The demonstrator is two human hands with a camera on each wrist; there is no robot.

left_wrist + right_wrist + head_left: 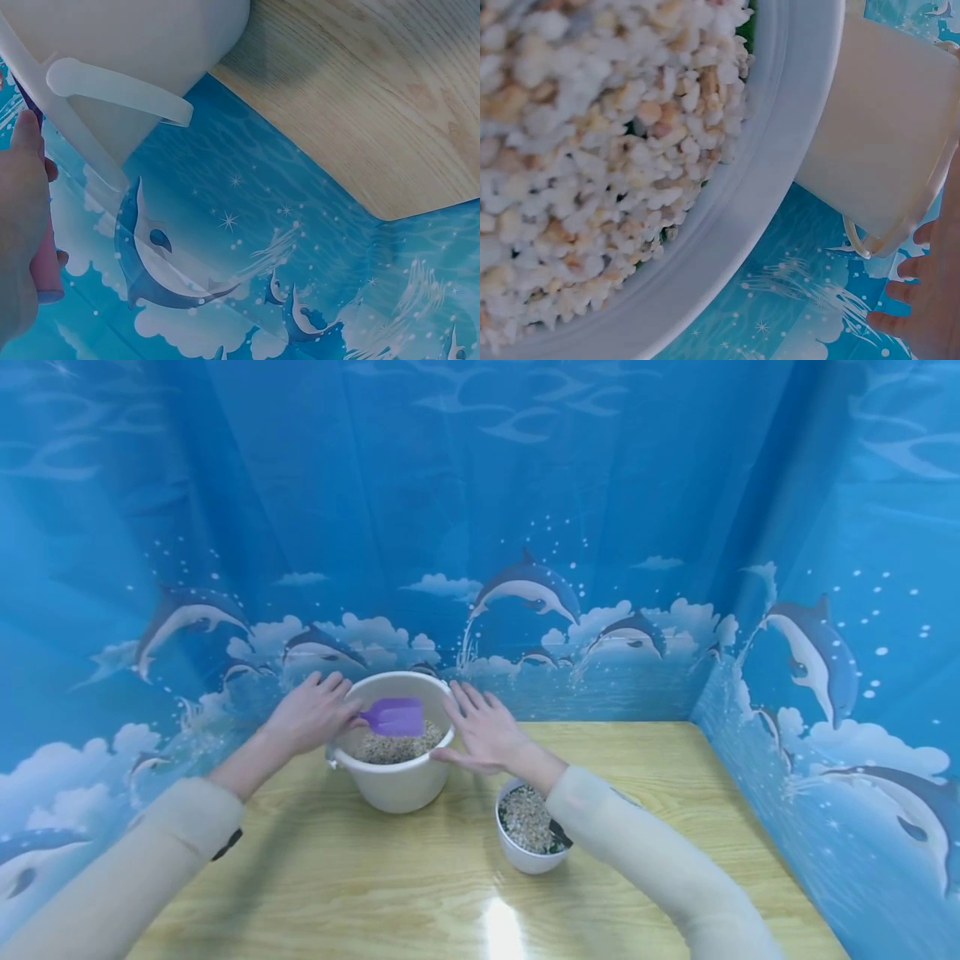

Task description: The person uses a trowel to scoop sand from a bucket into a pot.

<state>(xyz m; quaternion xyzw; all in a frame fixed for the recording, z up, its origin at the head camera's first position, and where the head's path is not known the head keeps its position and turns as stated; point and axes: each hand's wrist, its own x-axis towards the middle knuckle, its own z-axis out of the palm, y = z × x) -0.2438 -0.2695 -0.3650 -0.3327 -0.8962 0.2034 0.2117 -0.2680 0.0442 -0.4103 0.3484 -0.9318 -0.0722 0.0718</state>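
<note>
A purple plastic hand shovel (397, 717) is gripped by its handle in my left hand (317, 714). Its blade hangs over the mouth of a cream-white bucket (401, 787), in which a layer of small gravel (396, 748) lies. In the left wrist view, fingers wrap around the shovel's handle (46, 262). Across the bucket, my right hand (487, 731) has its fingers spread and straight against the right rim, its thumb at the front rim. A small white pot (531, 862) filled with pale pebbles (525, 818) stands below my right forearm.
The bucket's bail handle (112, 86) hangs down its side. Both containers stand on a light wood-grain tabletop (360, 885). Blue dolphin-print sheeting (405, 510) walls off the back and both sides. Some green shows at the pot's inner edge.
</note>
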